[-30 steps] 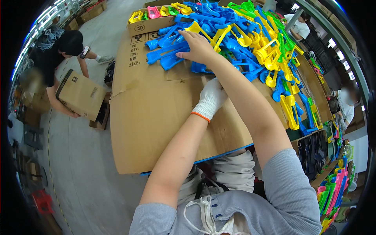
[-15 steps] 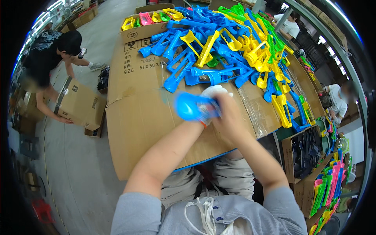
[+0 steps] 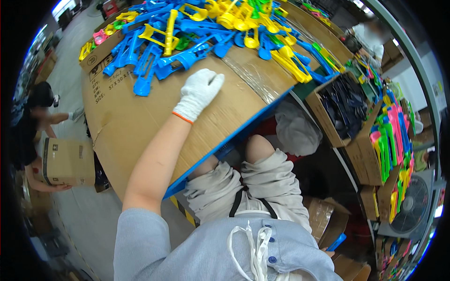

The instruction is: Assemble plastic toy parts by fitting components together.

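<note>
My left hand (image 3: 201,91), in a white knit glove with an orange cuff, rests on the cardboard sheet (image 3: 154,117) with its fingers curled in; nothing shows in it. A pile of blue plastic pieces (image 3: 143,89), long and frame-like with rounded ends, lies just beyond it, mixed with yellow pieces (image 3: 290,65) and a few green ones. Low on the right, only a sliver of my right hand (image 3: 330,253) shows past my shirt. A blue plastic piece (image 3: 336,242) sticks up from it, above an open carton (image 3: 335,216).
To the right stand a box of black parts (image 3: 344,105), cartons of pink and green pieces (image 3: 365,161) and a fan (image 3: 412,201). At the left a person bends over a closed carton (image 3: 70,161). Another person (image 3: 368,40) sits at the far right.
My hands have parted: the right swung down to the lower right with the blue piece, while the left stayed over the cardboard. The view has turned to the right.
</note>
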Motion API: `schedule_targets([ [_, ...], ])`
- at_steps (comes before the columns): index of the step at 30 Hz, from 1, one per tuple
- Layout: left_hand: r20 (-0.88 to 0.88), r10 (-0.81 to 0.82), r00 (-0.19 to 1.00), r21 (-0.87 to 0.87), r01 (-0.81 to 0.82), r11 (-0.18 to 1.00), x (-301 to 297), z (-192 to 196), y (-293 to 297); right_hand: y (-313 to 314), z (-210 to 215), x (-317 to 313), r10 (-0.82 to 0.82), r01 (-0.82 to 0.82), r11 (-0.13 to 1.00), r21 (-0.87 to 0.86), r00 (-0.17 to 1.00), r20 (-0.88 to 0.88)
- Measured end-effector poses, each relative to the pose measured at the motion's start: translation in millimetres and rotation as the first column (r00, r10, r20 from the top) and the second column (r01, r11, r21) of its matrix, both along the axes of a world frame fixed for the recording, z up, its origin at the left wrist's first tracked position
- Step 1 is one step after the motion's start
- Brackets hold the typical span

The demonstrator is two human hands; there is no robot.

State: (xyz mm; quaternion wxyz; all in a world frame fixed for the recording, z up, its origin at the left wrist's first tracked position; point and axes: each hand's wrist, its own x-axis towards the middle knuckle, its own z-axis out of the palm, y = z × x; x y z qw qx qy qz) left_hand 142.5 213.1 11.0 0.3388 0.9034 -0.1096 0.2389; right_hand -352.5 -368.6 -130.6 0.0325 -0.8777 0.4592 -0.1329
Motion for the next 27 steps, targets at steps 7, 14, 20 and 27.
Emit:
schedule_targets([
  [7, -0.020, 0.023, 1.000, -0.089, -0.024, 0.996, 0, 1, -15, 5, -43, -63, -0.530, 0.540, 0.841, 0.029, 0.834, -0.153],
  [14, 0.567, 0.181, 0.804, 0.286, -0.398, 0.872, 5, 33, -1, 15, -21, -16, -0.130, 0.129, 0.959, -0.254, 0.991, 0.013],
  [20, 0.274, 0.188, 0.943, 0.347, -0.280, 0.895, 21, 6, 53, 98, 32, 169, 0.563, -0.616, 0.786, 0.045, 0.744, 0.359],
  [27, 0.367, 0.313, 0.876, 0.185, -0.399, 0.898, -9, 39, 42, 222, 92, 340, 0.694, -0.950, 0.221, 0.219, 0.311, 0.650],
])
